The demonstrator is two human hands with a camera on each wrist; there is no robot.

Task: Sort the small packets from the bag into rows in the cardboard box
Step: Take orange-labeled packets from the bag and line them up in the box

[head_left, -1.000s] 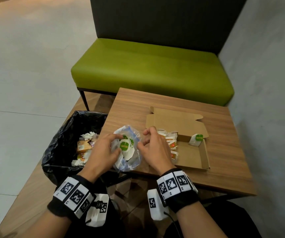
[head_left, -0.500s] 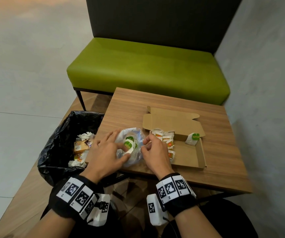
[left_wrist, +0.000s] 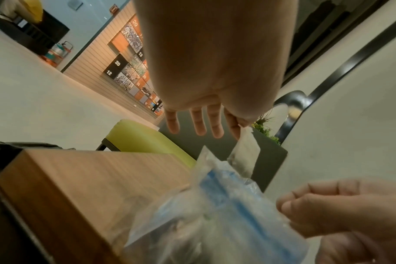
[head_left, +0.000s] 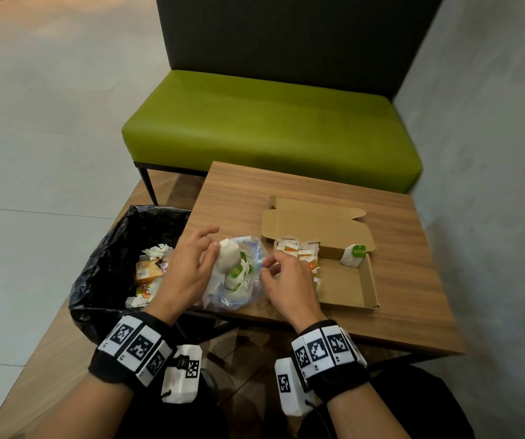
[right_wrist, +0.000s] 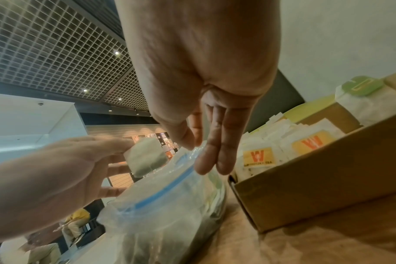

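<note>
Your left grip [head_left: 188,270] pinches a white packet [head_left: 227,259] between thumb and forefinger, just above the mouth of the bag [head_left: 239,296]. Your right grip [head_left: 286,280] pinches the bag's rim. The bag lies on the bench [head_left: 413,280], beside the box [head_left: 343,286], which holds orange-tagged packets [head_left: 299,253] along its left side and a green-tagged packet [head_left: 354,256] by its far wall

Left hand [head_left: 188,267] has pulled one small white paper packet [head_left: 227,256] up out of the clear blue-zipped plastic bag [head_left: 239,296], pinched thumb-to-forefinger, other fingers now spread.
</note>
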